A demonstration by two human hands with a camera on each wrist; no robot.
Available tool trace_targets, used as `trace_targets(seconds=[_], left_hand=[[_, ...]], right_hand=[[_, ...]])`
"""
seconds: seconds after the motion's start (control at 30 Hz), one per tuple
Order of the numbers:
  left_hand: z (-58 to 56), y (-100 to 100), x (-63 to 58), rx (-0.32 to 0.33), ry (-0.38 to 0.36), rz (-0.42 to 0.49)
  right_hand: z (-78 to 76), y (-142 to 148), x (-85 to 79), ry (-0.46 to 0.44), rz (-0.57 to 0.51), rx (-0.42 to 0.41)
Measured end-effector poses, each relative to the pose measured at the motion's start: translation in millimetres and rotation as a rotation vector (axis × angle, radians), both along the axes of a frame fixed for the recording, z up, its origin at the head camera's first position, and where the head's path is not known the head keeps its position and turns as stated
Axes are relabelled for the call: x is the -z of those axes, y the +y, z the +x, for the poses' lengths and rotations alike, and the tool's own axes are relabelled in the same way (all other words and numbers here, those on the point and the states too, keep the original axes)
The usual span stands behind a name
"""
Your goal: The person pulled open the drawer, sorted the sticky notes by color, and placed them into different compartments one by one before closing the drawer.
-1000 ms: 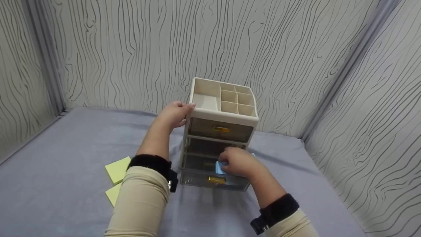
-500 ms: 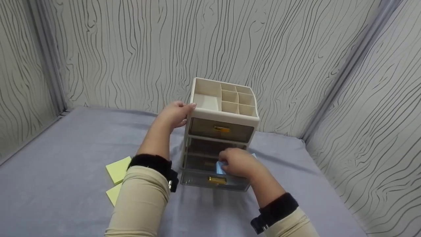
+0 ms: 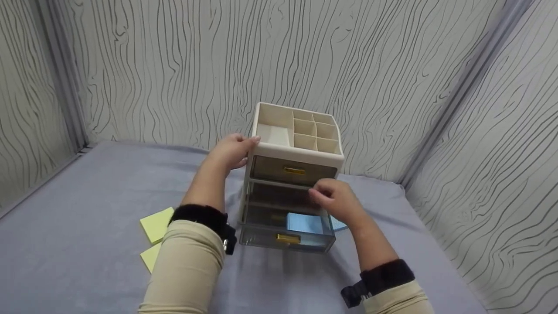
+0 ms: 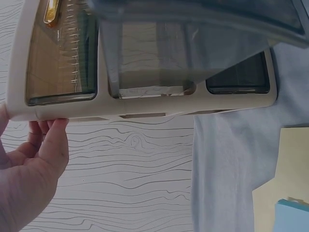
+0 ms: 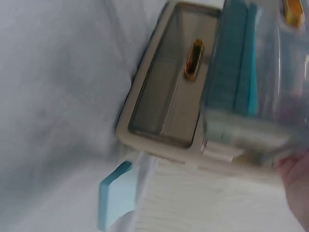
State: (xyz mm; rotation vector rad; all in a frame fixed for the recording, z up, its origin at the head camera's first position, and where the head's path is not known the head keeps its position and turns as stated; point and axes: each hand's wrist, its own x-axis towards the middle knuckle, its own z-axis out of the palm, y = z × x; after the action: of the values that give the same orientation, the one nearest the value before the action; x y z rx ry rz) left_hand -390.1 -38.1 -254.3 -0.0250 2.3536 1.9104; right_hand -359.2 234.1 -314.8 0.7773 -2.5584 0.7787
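A cream desktop drawer organizer stands upright, with its smoky clear middle drawer pulled out. Inside that drawer sit pale blue sticky-note pads, seen edge-on as teal stacks in the right wrist view. My left hand grips the organizer's upper left side; in the left wrist view its fingertips press the side edge. My right hand is raised over the open drawer's right side, fingers loosely bent, holding nothing. Part of it shows at the right edge of the right wrist view.
Yellow sticky-note pads lie left of the organizer, partly behind my left sleeve. A blue pad lies by them. Another blue pad rests on the cloth at the organizer's right. Patterned panels enclose the table.
My right hand has let go of the blue sticky-note pad and moved up and right, out of the drawer. The pad stays in the drawer. My left hand has kept its grip.
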Motion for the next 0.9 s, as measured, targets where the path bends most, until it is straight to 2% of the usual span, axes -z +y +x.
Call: trace_targets(seconds=[0.1, 0.2, 0.3, 0.4, 0.5, 0.7, 0.9], left_hand=[[0.3, 0, 0.0, -0.002, 0.001, 0.005], [0.6, 0, -0.2, -0.003, 0.006, 0.017], [0.2, 0, -0.2, -0.008, 0.008, 0.025], [-0.2, 0, -0.1, -0.012, 0.003, 0.016], [0.1, 0, -0.4, -0.016, 0.0, 0.003], [2.0, 0, -1.6, -0.018, -0.003, -0.002], [3.8, 0, -2.3, -0.009, -0.006, 0.004]], right_hand=[[-2.2, 17, 0.8, -0.049, -0.21, 0.165], [-7.8, 32, 5.7, -0.09, -0.325, 0.369], [-15.1, 45, 14.9, -0.126, -0.332, 0.539], [-21.2, 58, 27.6, -0.184, -0.276, 0.634], [-25.5, 68, 42.6, -0.278, -0.189, 0.661], [-29.3, 76, 72.2, -0.473, 0.002, 0.617], [-28.2, 68, 88.3, -0.584, 0.111, 0.624]])
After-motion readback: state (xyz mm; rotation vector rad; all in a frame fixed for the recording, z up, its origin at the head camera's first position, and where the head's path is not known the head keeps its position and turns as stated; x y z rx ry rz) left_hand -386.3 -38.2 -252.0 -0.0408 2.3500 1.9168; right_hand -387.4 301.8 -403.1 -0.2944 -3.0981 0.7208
